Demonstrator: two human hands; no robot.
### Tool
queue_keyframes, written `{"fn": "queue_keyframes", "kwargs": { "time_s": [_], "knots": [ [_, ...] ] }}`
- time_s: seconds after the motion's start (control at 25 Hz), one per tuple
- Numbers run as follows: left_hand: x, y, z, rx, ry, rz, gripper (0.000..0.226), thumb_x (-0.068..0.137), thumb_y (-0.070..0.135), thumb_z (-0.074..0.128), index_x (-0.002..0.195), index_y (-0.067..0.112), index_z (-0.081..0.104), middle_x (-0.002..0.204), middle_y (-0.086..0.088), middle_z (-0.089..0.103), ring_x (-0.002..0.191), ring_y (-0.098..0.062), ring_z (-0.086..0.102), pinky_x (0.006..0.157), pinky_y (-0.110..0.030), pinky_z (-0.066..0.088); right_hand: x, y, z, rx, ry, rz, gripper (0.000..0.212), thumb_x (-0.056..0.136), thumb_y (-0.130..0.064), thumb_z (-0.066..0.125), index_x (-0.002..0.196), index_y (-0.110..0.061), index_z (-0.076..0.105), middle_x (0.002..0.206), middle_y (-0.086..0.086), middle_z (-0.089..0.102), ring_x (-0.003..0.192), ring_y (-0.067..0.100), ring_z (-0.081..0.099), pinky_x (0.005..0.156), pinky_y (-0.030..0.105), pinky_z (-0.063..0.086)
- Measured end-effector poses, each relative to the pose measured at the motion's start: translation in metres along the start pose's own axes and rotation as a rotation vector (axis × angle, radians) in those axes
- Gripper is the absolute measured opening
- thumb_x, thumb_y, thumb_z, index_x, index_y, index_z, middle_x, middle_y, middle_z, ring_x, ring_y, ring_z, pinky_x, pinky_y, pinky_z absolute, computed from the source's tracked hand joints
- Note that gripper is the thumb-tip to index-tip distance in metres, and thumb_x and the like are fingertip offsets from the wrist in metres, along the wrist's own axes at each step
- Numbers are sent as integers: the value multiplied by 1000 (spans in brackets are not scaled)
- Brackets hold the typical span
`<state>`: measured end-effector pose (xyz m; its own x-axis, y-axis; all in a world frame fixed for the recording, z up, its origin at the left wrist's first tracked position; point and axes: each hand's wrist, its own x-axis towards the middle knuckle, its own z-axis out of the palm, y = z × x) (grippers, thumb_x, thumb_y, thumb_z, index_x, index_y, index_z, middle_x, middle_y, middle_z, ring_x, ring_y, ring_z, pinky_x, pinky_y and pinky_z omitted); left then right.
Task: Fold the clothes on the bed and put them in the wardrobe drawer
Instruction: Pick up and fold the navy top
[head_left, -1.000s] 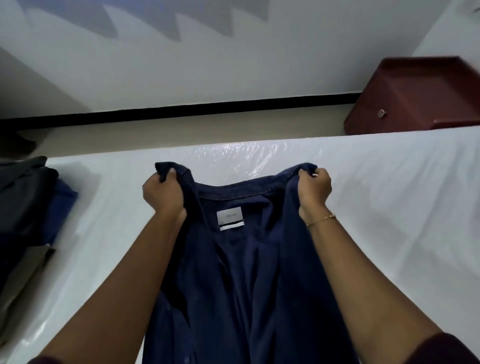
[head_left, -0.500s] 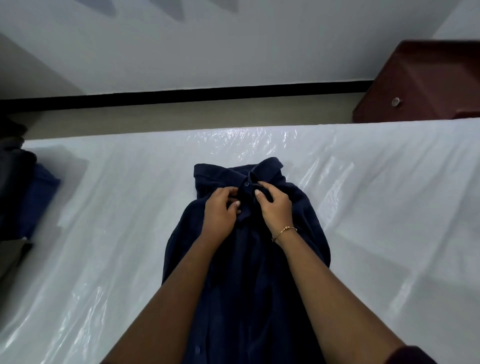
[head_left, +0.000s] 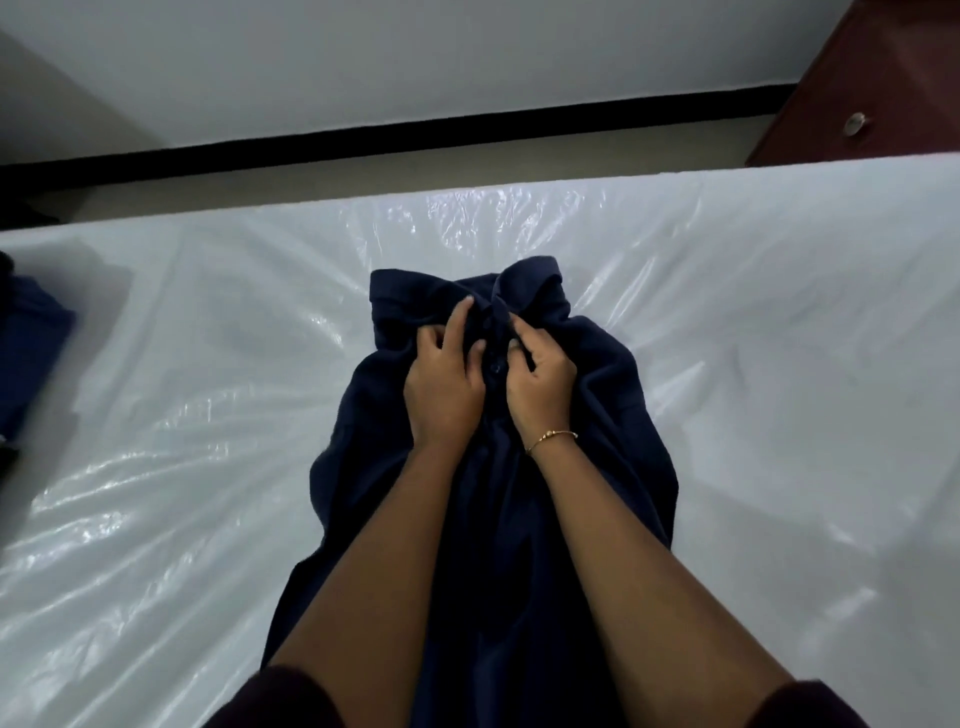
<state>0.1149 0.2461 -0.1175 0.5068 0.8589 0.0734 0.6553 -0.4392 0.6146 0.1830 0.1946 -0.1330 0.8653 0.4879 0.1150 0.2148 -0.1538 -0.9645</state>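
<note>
Head view: shirt (head_left: 597, 395) under both hands.

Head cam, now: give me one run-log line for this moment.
stage: buttoning/aligning placket near collar | navy shirt: flat on bed | left hand: pinches placket | right hand: pinches placket | fold: not started

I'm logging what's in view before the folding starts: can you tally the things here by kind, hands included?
Hands: 2, the left hand and the right hand, both working at the shirt's button strip.
Navy shirts laid out on the bed: 1, the navy shirt.
Other clothes at the left edge: 1 blue garment.
Bracelets: 1, the gold bracelet.
Total: 5.
</note>
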Motion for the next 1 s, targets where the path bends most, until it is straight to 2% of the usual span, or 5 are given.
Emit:
{"fn": "queue_keyframes", "kwargs": {
  "time_s": [0.12,0.28,0.48,0.88,1.0],
  "knots": [
    [-2,-2,7,-11,42,39,34,94,19,52,128,22,52,107,-13,53,76,-28,59,61,-34,47,1,5,5,-13,12,-27,37,82,9,44,113,8,62,97,18,66,90,15,57,82,-1,38],
    [2,-5,11,22,89,122,25,89,22,48,112,28,42,97,-13,55,65,-25,57,52,-26,37,4,4,6,8,25,-48,33,84,1,47,111,7,64,96,19,66,87,14,56,79,-3,37],
    [0,-8,15,22,86,110,28,89,30,45,116,22,49,96,-15,57,62,-27,59,51,-25,37,2,8,6,56,5,-52,31,88,-17,55,108,4,67,93,14,68,86,11,58,78,-2,39],
    [12,-8,21,28,136,140,28,90,37,33,114,26,41,94,-16,56,59,-29,58,50,-25,34,11,8,14,108,93,-20,31,90,-13,46,106,4,65,88,15,69,72,0,54,70,-2,38],
    [16,-5,24,-24,187,175,34,88,35,37,115,20,53,91,-16,57,58,-29,59,50,-24,36,15,6,17,97,169,-90,29,89,-6,45,109,4,64,87,16,68,75,1,52,71,-3,37]
  ]
}}
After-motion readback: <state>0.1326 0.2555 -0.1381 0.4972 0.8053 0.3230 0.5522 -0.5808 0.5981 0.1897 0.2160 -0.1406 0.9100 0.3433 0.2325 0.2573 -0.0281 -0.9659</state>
